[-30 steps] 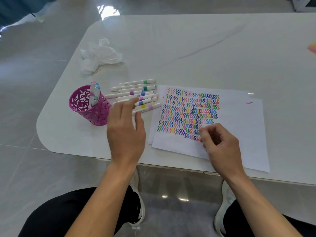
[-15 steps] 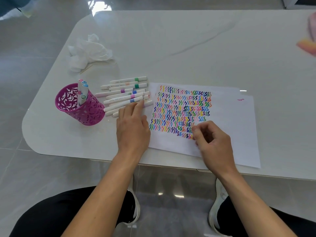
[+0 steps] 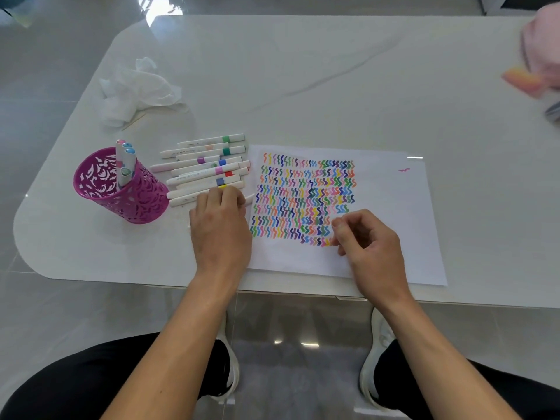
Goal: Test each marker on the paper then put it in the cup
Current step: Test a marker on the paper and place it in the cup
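A white paper (image 3: pixel 394 213) covered with rows of coloured squiggles lies on the table in front of me. To its left sits a pile of several white markers (image 3: pixel 206 169) with coloured bands. My left hand (image 3: pixel 221 231) rests at the near edge of the pile. Its fingers curl over the nearest marker (image 3: pixel 181 202), which lies flat on the table. My right hand (image 3: pixel 369 250) sits on the paper's lower part with fingers loosely curled and thumb against forefinger; I see nothing in it. A magenta perforated cup (image 3: pixel 136 204) stands left of the pile with a few markers (image 3: pixel 124 159) upright inside.
A crumpled white tissue (image 3: pixel 136 89) lies behind the cup. A blurred pink and orange object (image 3: pixel 521 80) sits at the table's far right edge. The white table's (image 3: pixel 303 71) rounded corner is just left of the cup, and its near edge runs under my wrists.
My left hand came down from above the pile onto the nearest marker, and its fingers curled over it. My right hand stayed on the paper.
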The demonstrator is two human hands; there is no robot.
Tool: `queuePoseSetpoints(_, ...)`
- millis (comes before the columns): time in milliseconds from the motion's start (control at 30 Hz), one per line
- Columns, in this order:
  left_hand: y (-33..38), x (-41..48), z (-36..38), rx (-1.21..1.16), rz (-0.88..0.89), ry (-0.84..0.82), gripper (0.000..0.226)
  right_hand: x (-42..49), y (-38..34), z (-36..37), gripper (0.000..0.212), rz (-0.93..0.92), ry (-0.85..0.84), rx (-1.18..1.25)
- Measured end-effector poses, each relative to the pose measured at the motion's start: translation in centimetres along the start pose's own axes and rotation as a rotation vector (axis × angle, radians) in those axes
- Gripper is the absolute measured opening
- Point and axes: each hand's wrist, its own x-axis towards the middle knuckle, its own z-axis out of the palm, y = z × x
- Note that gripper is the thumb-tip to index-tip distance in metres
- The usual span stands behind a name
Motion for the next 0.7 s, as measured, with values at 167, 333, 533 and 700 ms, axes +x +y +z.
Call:
queuePoseSetpoints(167, 0.1, 0.0, -0.3, -0.055, 0.009, 0.008, 0.030, 0.0, -0.2, -0.2, 0.017, -0.007, 0.019, -0.004)
queuePoseSetpoints(333, 1.3, -0.3, -1.1, -0.165, 0.083, 0.121, 0.030, -0.1, -0.3, -0.2, 0.016, -0.001, 0.020, 0.000)
queuePoseSetpoints(533, 2.7, -1.0, -1.9, -0.324, 0.139, 0.220, 0.023, -0.2, -0.1, -0.2, 0.016, 0.013, -0.031, -0.027)
queuePoseSetpoints(700, 3.7, -1.8, -1.8, -0.514, 0.183, 0.136, 0.030, -0.1, -0.3, -0.2, 0.015, 0.040, -0.084, -0.008)
